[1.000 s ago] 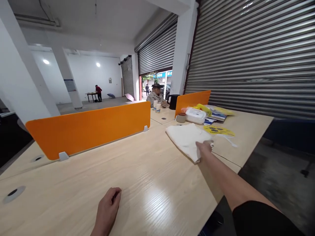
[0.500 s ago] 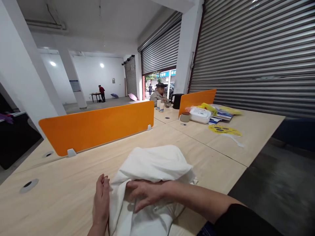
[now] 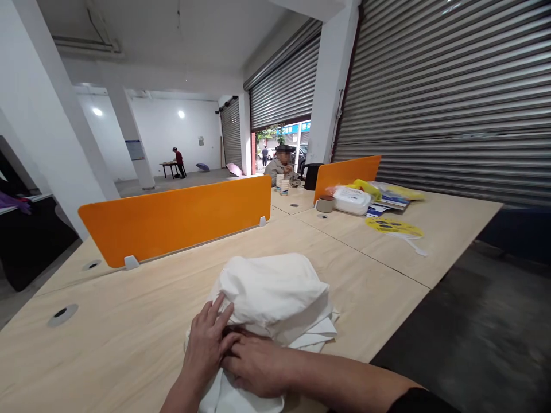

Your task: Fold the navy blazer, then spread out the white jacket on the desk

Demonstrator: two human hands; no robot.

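A bundle of white cloth (image 3: 275, 287), perhaps a garment, lies crumpled and folded over on the light wooden table right in front of me. My left hand (image 3: 209, 338) rests on its near left side, fingers spread over the fabric and thumb close to the other hand. Reaching in from the right, my right hand (image 3: 253, 361) has its fingers curled into a fold at the near side; the fingertips are hidden by the cloth and the left hand. The two hands touch or nearly touch.
Orange dividers (image 3: 181, 221) stand across the table (image 3: 142, 332). A white plastic box (image 3: 352, 199), a tape roll (image 3: 325, 203), a yellow fan (image 3: 394, 227) and paper cups (image 3: 284, 186) lie farther off. A person (image 3: 282, 163) sits at the far end.
My left hand has moved right from beside the cloth onto it. The right hand has drawn nearer to me, its fingers now curled in. The cloth's near part is more folded over.
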